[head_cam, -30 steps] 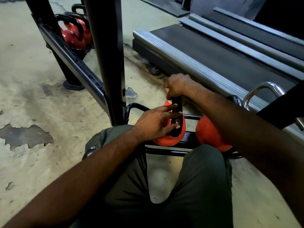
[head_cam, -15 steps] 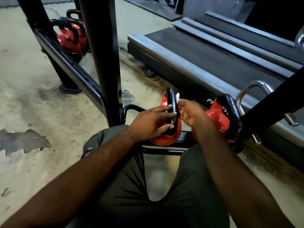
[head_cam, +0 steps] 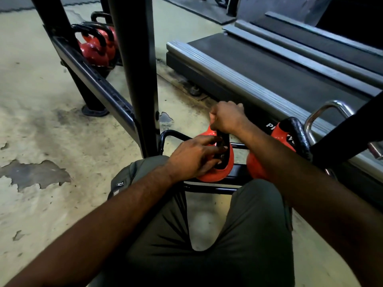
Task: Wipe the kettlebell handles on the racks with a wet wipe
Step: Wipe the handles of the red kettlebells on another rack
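Fingers of the right hand are clenched round the top of the black handle of a red kettlebell. The wet wipe is presumably trapped inside that fist, though it is too hidden to tell for sure. Just below, the left hand lies with its fingers released and straight, resting against the near leg of the handle while the palm covers the bell's shoulder. The bell sits on the low rack, directly under both sets of fingers.

To do this stroke well, the right fingers should probably wrap the wipe fully round the bar and twist as they slide, so the underside gets cleaned as well as the crown. Then they can run down each leg to where black meets red. The left fingers are best used as a brace that stops the bell rocking on its rails, shifting aside when the wipe reaches them.

A second kettlebell stands just right of the fingers, partly behind the right forearm, and looks like the natural next one. More kettlebells wait well off to the far left.
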A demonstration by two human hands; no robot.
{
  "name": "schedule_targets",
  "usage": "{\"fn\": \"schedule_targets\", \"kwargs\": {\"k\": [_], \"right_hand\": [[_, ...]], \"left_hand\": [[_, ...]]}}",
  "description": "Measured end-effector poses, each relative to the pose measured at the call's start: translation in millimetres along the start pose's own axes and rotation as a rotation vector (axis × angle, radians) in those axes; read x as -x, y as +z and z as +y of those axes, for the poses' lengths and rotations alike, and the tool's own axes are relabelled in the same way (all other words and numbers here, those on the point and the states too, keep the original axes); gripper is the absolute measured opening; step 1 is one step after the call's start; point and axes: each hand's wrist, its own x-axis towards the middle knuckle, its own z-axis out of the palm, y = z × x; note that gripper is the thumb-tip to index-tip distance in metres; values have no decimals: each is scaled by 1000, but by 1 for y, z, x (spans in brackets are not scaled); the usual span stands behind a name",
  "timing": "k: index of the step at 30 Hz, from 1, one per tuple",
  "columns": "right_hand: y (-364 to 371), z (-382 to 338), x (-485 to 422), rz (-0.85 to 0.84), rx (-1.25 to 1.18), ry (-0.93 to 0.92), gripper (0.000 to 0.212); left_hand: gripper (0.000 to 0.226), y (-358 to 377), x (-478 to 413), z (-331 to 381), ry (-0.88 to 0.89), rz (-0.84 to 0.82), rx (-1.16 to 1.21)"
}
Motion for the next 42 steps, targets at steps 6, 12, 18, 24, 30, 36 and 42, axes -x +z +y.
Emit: {"fn": "schedule_targets", "kwargs": {"k": [6, 12, 18, 24, 30, 36, 42], "right_hand": [[37, 40, 44, 169, -1031, 68, 13], [70, 39, 38, -76, -1850, 599, 5], [63, 23, 85, 129, -1804, 602, 14], [41, -9, 38, 364, -554, 240, 17], [51, -13, 69, 425, -169, 126, 15], [71, 22, 71, 359, -1262, 384, 4], [79, 35, 43, -134, -1949, 563, 22]], "left_hand": [[31, 1, 4, -17, -166, 115, 211], [31, 19, -40, -46, -361, 252, 409], [23, 9, -95, -68, -457, 58, 639], [24, -11, -129, -83, -475, -177, 708], [24, -8, -134, -88, -460, -233, 720], [22, -4, -138, -97, -435, -217, 714], [20, 5, -130, -96, -442, -185, 736]]}}
